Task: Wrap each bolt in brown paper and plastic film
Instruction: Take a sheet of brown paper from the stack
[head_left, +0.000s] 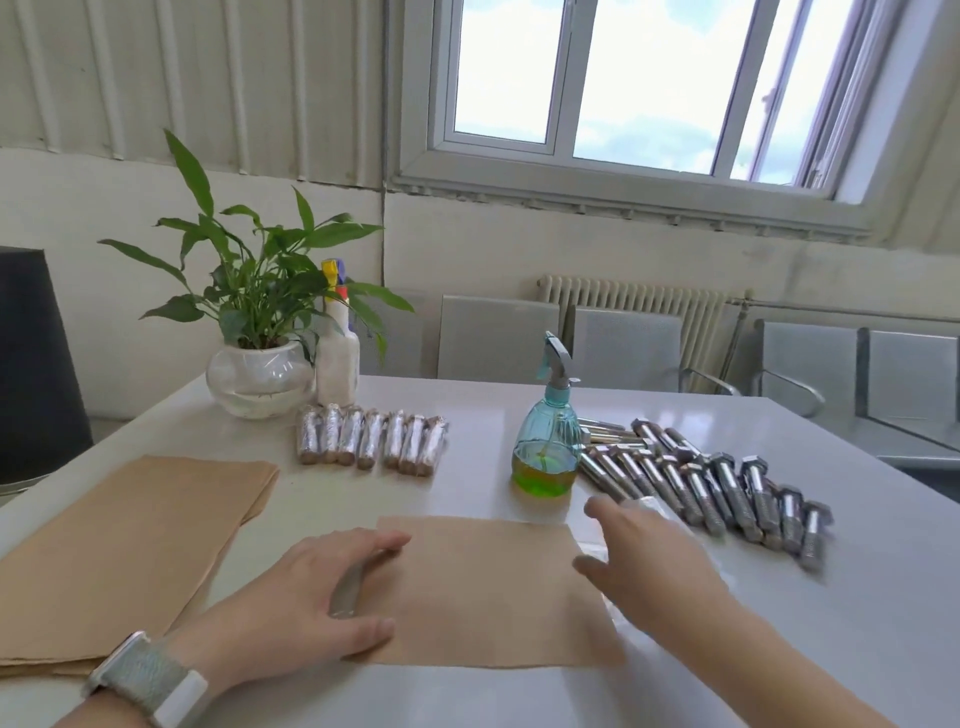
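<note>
On the white table below a window, loose bolts.

My left hand lies low, fingers loosely curved round a grey metal bolt. My right hand reaches forward, fingers spread, blurred.

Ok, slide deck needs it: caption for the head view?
Left hand holds a bolt at a brown paper sheet; right hand reaches toward loose bolts.
</note>
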